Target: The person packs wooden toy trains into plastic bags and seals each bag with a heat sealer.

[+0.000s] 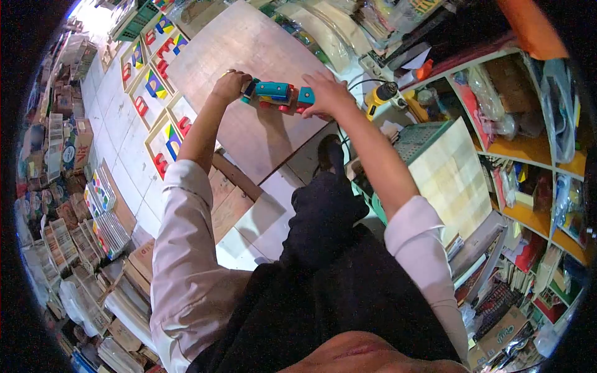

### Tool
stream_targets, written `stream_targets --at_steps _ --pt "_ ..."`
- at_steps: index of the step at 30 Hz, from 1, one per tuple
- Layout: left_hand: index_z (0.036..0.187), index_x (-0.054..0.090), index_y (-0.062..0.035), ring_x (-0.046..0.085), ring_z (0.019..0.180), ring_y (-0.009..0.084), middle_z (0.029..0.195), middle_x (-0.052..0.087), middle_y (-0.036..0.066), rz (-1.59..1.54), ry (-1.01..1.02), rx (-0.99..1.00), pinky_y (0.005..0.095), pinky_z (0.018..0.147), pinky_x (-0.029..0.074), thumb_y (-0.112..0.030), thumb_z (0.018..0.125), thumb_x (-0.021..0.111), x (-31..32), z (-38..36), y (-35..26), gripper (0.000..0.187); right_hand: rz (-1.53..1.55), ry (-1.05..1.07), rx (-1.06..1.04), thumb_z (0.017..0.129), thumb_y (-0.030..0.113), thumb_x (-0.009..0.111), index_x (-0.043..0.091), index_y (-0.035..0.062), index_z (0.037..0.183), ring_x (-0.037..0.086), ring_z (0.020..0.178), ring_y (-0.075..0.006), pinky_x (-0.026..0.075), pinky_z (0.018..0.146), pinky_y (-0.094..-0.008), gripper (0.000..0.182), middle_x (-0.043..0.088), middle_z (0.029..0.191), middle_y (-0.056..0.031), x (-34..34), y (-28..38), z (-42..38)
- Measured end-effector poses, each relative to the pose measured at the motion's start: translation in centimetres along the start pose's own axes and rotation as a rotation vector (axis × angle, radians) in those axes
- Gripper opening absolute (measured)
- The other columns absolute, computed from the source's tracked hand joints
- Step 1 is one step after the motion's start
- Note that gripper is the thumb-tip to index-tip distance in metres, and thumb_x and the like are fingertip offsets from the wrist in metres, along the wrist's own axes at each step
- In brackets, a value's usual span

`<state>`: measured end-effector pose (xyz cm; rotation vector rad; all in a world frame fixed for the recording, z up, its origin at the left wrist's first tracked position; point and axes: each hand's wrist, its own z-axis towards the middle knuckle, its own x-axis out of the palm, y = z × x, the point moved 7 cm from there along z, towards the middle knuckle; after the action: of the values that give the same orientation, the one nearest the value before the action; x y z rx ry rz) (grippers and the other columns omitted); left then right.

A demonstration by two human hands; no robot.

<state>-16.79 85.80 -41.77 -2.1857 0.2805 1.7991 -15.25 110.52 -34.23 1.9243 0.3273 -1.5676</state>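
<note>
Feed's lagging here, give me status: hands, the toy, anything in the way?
Left hand and right hand grip the toy train at either end, on the wooden board. Yellow drill beside right hand.

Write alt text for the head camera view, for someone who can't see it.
Seen from above, a person's left hand and right hand grip the two ends of a teal wooden toy train on a wooden board. A yellow power drill lies to the right, framed letter puzzles cover the floor to the left, and cluttered shelves stand to the right.

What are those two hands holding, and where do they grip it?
A colourful wooden toy train on the board. The left hand grips one end, the right hand the other end.
</note>
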Motion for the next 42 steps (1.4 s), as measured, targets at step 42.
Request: stream_targets --at_steps 42 --pt "0.105 0.056 -0.0132 0.058 0.095 0.0292 0.098 0.061 0.011 0.034 0.118 0.743 0.0397 0.081 0.047 -0.016 0.06 0.072 -5.6 6.8 -63.6 0.048 -0.139 0.138 0.851 0.059 0.018 0.074 0.049 0.0188 0.119 0.06 0.092 -0.0303 0.05 0.076 -0.0415 0.065 0.062 0.098 -0.0132 -7.9 -30.7 -54.5"
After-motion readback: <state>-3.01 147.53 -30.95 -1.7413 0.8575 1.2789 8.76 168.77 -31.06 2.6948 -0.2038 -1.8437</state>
